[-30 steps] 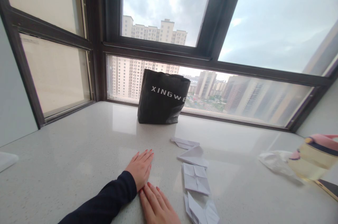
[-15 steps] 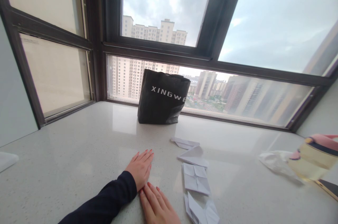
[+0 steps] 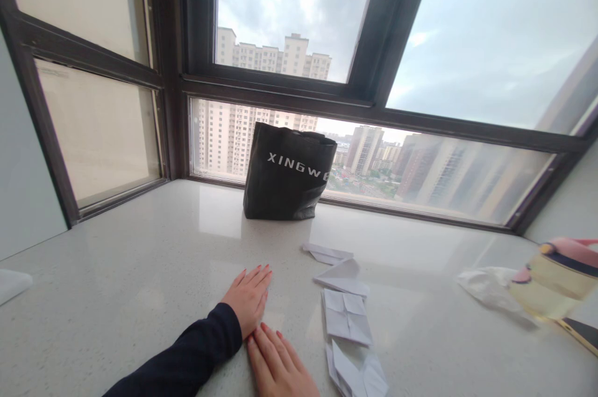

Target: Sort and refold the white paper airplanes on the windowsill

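Observation:
My left hand [image 3: 247, 297] lies flat on the speckled white sill [image 3: 140, 297], its fingers stretched forward and holding nothing. Just below it, my right hand [image 3: 280, 363] rests flat too, fingertips touching or very near the left hand's heel; its wrist is cut off by the bottom edge. To the right of my hands runs a column of folded white papers: a narrow strip [image 3: 329, 254], a pointed piece [image 3: 343, 277], a square with creased flaps [image 3: 347, 317] and a piece with raised folds [image 3: 357, 372] partly out of view.
A black bag [image 3: 289, 179] with white lettering stands against the window. Over on the right are a crumpled white tissue [image 3: 495, 291], a yellowish bottle with a pink lid [image 3: 555, 278] and a dark flat object's corner [image 3: 579, 331]. A white item [image 3: 14, 285] lies at the left edge.

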`<action>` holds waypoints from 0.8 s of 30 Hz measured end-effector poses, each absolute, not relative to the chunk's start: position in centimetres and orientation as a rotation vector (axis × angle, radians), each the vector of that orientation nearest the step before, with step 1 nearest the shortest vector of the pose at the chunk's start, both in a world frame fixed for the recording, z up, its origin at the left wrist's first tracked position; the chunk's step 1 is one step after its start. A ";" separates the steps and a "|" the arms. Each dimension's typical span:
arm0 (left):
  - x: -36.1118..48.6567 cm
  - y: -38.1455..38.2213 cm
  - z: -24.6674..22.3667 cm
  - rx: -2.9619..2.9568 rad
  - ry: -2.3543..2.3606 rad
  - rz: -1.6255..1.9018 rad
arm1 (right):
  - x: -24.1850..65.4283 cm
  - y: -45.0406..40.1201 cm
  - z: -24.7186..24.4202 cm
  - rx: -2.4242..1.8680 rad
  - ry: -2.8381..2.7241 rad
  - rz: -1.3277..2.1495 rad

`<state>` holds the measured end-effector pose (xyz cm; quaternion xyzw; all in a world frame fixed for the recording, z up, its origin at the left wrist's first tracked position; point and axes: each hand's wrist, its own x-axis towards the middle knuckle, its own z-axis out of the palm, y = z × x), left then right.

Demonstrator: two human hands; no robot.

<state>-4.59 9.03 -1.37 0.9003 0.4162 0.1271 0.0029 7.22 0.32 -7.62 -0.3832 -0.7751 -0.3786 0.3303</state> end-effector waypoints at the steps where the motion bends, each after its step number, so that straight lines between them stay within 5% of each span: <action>1: -4.6 9.0 -1.4 2.823 1.307 0.399 | 7.2 0.3 -7.6 -1.000 -2.005 -0.987; 24: -4.5 8.8 -1.0 2.819 1.313 0.371 | 6.3 -0.2 -4.6 -0.944 -1.828 -0.875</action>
